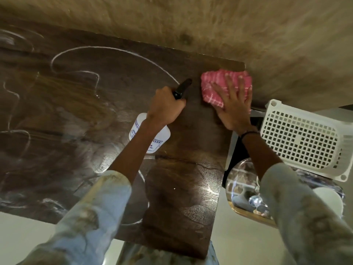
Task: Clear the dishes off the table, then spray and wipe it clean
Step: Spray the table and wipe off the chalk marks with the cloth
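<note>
The dishes look already off the desk [76,111]; its dark top carries only wet streaks, so the step in hand is, I judge, the spray-and-wipe.

The left hand [166,108] has its grip curled round the neck of the spray bottle [152,138], whose black nozzle points ahead of the knuckles and whose white body hangs back under the wrist.

Just right of that nozzle lies the pink cloth [214,83], at the desk's far right corner. The right hand [234,106] presses on it with its grip spread flat, fingers straight.

Beyond that hand's wrist, off the desk edge, sit a white basket [301,138] and some glassware [246,188].

Next, probably: sweep the cloth leftward from the corner over the wet patches, spraying any dry stretches.
</note>
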`<action>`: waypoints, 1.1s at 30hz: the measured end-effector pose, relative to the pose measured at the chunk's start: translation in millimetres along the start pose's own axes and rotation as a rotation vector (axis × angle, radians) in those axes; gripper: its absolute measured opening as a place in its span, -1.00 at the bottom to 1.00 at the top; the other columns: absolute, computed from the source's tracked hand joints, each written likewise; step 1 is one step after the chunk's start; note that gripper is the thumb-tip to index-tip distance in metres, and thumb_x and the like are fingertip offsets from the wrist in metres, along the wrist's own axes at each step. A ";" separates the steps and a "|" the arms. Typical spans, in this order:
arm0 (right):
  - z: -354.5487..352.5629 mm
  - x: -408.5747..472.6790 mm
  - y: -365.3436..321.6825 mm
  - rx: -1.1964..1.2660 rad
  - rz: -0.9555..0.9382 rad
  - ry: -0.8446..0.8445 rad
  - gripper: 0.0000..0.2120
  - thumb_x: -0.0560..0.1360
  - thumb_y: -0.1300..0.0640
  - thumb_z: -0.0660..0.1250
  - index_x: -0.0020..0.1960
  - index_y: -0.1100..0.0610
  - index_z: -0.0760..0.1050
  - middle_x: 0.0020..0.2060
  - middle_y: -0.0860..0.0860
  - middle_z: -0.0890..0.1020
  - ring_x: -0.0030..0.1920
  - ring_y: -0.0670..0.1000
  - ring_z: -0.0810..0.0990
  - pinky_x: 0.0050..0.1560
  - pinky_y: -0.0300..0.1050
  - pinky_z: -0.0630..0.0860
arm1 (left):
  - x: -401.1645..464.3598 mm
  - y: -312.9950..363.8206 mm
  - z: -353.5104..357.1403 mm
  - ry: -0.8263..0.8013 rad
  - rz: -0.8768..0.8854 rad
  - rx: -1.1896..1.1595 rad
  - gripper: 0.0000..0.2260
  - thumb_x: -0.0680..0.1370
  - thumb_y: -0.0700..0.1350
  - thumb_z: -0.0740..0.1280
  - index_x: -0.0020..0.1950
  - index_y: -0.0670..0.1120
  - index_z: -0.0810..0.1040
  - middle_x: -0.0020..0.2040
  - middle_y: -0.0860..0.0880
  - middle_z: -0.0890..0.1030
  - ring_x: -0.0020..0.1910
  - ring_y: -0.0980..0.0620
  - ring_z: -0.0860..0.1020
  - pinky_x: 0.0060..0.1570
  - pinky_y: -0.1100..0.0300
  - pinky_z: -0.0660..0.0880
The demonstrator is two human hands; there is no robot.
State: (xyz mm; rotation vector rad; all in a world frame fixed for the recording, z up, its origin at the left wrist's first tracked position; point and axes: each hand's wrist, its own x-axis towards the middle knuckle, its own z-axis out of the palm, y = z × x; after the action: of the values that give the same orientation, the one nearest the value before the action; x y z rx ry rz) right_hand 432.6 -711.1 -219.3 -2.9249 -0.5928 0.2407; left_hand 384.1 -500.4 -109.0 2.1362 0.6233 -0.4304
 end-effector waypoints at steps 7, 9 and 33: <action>-5.6 65.7 -46.7 0.033 0.119 -0.041 -0.41 0.56 -0.26 0.05 0.54 -0.20 0.00 0.57 0.03 -0.06 0.53 0.29 -0.16 0.37 0.40 -0.30 | -6.1 -27.6 -19.3 0.033 -0.018 -0.075 -0.94 0.51 -0.17 0.32 -0.05 -0.12 0.53 -0.35 0.00 0.49 -0.37 0.09 0.48 -0.29 0.22 0.40; -1.9 64.5 -65.3 0.040 0.036 -0.044 -0.42 0.56 -0.22 0.10 0.54 -0.19 0.02 0.57 0.04 -0.05 0.53 0.29 -0.16 0.36 0.41 -0.31 | -8.2 -31.2 -21.7 0.041 -0.019 -0.077 -0.92 0.50 -0.19 0.32 -0.04 -0.17 0.56 -0.37 0.00 0.48 -0.37 0.05 0.49 -0.32 0.23 0.39; 3.7 7.3 -58.3 0.013 -0.100 -0.053 -0.40 0.53 -0.21 0.14 0.52 -0.22 0.05 0.57 0.01 0.01 0.54 0.26 -0.12 0.42 0.43 -0.17 | -15.2 -34.1 -29.0 0.085 -0.066 -0.098 -0.83 0.48 -0.20 0.31 0.02 -0.22 0.58 -0.25 -0.11 0.54 -0.34 -0.01 0.50 -0.32 0.21 0.39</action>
State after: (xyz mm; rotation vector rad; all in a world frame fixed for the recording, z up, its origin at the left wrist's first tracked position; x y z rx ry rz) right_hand 416.8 -654.6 -213.6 -2.8743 -0.7403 0.3095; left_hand 354.6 -463.6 -106.1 2.0533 0.7495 -0.3395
